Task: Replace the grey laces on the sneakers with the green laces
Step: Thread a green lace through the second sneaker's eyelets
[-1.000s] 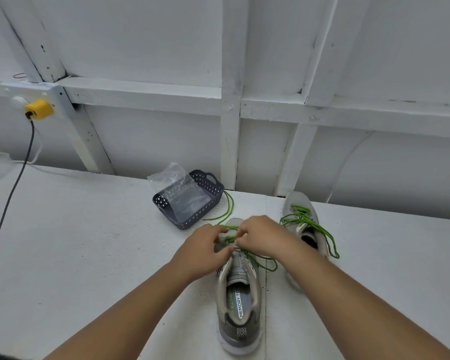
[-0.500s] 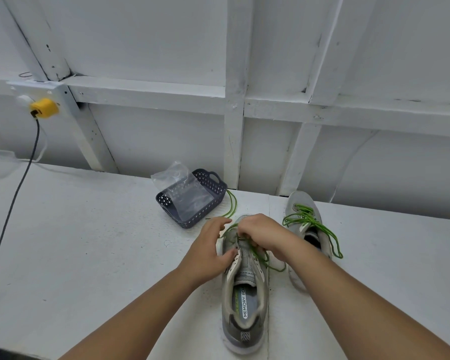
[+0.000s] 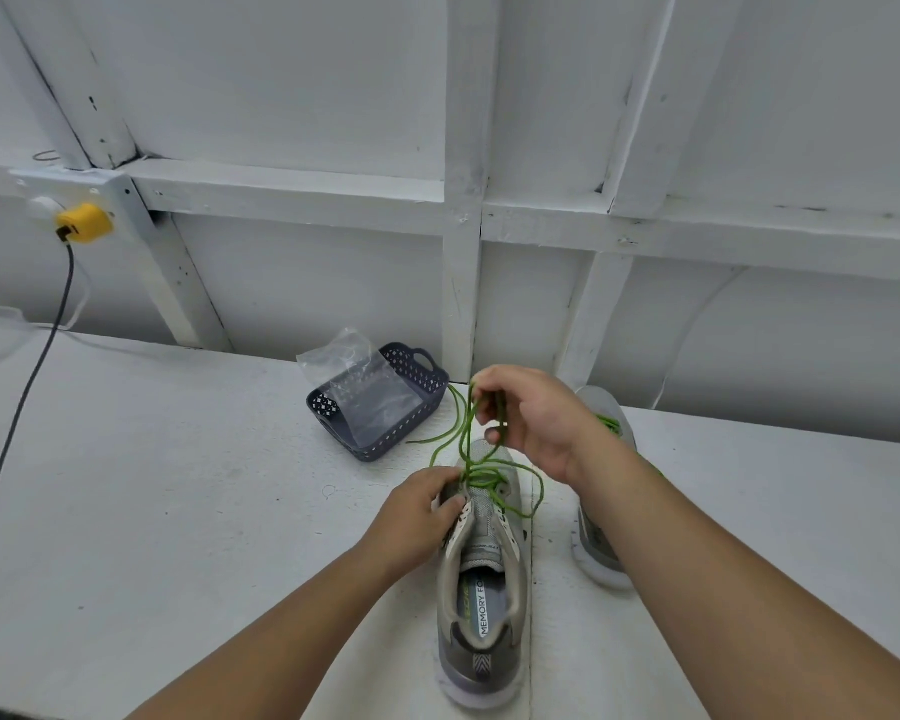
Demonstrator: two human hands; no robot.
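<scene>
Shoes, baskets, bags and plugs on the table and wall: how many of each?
Sneakers: 2, the near sneaker and the far sneaker
Basket: 1
Plastic bag: 1
Yellow plug: 1
Total: 5

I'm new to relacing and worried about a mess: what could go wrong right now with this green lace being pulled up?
1. The right hand pulls the green lace upward; the near sneaker might lift or tip if the left hand loosens.
2. Slack loops beside the eyelets could tangle or knot.
3. A trailing strand lies near the basket and might snag it.
</scene>
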